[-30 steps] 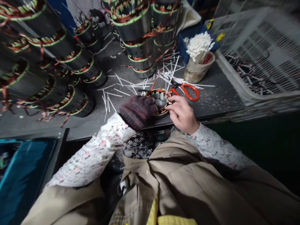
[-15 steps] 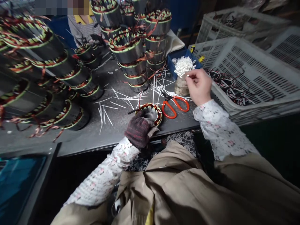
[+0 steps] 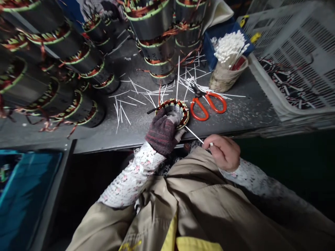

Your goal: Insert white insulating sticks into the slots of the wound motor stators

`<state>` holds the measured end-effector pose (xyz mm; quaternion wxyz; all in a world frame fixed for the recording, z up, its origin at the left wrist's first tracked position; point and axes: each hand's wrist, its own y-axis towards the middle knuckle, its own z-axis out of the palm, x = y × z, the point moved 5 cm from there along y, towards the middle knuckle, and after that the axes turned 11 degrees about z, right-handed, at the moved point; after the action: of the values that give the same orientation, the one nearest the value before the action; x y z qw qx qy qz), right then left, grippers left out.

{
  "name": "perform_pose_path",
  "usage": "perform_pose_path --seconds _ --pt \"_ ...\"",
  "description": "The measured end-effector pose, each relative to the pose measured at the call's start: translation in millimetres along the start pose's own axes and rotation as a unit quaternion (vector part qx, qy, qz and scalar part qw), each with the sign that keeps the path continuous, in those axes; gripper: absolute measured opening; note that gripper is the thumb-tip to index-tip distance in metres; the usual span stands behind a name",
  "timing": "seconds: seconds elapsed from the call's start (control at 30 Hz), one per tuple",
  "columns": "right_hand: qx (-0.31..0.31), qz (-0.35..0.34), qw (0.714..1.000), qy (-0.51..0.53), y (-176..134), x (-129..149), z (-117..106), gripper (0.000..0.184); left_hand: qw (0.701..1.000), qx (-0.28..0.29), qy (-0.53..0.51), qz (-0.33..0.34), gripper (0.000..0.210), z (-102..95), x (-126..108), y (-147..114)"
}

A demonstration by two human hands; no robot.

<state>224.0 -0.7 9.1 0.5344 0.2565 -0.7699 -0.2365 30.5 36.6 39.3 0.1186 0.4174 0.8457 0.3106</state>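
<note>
My left hand [image 3: 162, 134], in a dark knitted glove, grips a small stator [image 3: 186, 120] at the table's front edge. This ring has copper windings and pale green insulation, and a black lead sticks out on its left. My bare right hand [image 3: 223, 151] pinches a thin white cable tie [image 3: 194, 134] in front of the table. The tie's small head shows at the fingertips, while its tail points at the stator's lower right rim. Orange-handled scissors [image 3: 200, 111] lie just right of the stator. Behind them a worn cup [image 3: 222, 79] holds a thick bunch of white cable ties [image 3: 231, 48].
Tall stacks of wound stators [image 3: 159, 48] stand at the back, with more stacks [image 3: 81, 66] on the left. Cut white strips [image 3: 146, 96] litter the table. A blue bin [image 3: 209, 45] sits behind the cup. On the right, a white plastic crate [image 3: 295, 111] holds wire leads.
My right hand has come from the cup down to the table's front edge, bringing a cable tie. My left hand still grips the stator. The head view has shifted down.
</note>
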Motion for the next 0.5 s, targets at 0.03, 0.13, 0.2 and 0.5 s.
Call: perform_pose_path --seconds 0.03,0.13,0.2,0.5 --pt "0.005 0.020 1.000 0.006 -0.1 0.1 -0.2 0.018 1.000 -0.004 -0.002 -0.001 0.041 -1.0 -0.5 0.6" --pt "0.020 0.074 0.997 0.026 4.0 -0.7 0.8 0.022 1.000 0.001 -0.001 -0.006 0.062 -3.2 -1.0 3.0" --pt "0.026 0.110 0.993 0.034 9.5 -4.5 5.9 0.027 1.000 0.002 0.007 -0.001 0.069 -4.2 -1.3 3.8" --pt "-0.017 0.233 0.960 0.152 37.2 -38.8 59.4 0.040 0.969 -0.046 -0.193 -0.146 0.058 11.3 8.0 -12.6"
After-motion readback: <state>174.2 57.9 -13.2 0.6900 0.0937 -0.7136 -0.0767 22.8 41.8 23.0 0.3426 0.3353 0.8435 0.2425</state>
